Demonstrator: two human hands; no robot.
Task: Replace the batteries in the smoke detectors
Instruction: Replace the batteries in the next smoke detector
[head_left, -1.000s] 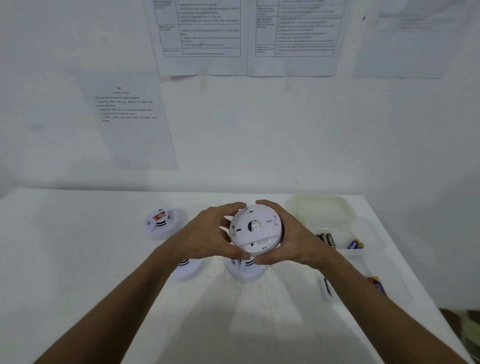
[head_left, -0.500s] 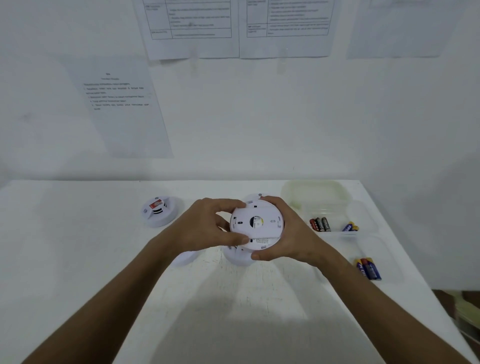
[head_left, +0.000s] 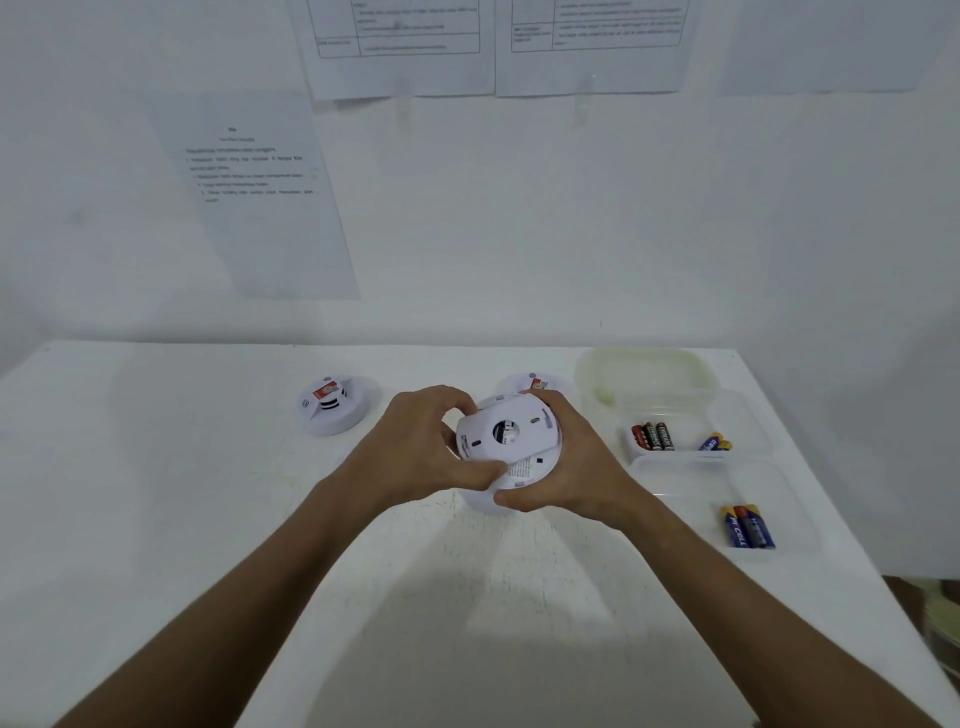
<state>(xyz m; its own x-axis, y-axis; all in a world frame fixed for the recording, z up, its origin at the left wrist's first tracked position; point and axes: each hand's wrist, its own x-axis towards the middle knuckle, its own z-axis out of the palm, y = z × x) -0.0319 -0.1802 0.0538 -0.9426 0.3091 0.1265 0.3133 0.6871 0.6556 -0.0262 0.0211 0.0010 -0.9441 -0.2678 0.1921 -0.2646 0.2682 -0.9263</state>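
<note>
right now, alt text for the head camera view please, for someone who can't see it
Both hands, left hand and right hand, grip a round white smoke detector above a white table. Another smoke detector sits left; clear trays at right hold AA batteries.

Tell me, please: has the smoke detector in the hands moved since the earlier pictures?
Cannot tell for position: the camera itself tilted, and the smoke detector stays beside the battery tray. It has turned, though; its back plate now sits at a different angle.
</note>
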